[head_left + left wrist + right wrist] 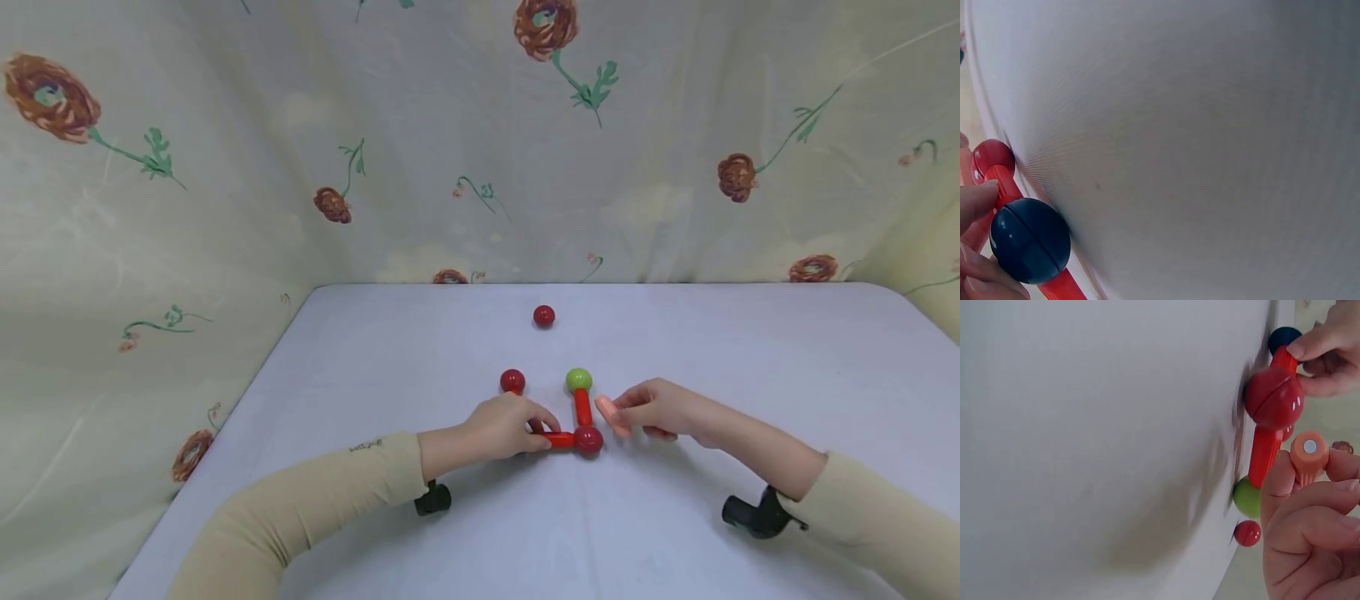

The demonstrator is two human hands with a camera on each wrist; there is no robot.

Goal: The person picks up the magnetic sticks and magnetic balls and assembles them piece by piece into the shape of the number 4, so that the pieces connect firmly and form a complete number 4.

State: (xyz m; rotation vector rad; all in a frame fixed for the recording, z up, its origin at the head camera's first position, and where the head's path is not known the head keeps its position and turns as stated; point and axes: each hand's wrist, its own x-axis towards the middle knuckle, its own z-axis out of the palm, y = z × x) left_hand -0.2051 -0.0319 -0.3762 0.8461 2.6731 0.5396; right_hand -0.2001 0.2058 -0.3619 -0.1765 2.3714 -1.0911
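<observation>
My left hand pinches a red rod between thumb and fingers. One end of this rod meets a red ball, the other a dark blue ball, which the hand hides in the head view. From the red ball a second red rod runs back to a green ball. Behind the left hand another red ball shows, with a bit of red rod below it. My right hand grips a peach-orange rod, tilted and apart from the joined pieces. A silvery disc sits in its end.
A loose red ball lies toward the back of the white-covered table. Behind the table hangs a flowered curtain. A small black camera is strapped at each wrist.
</observation>
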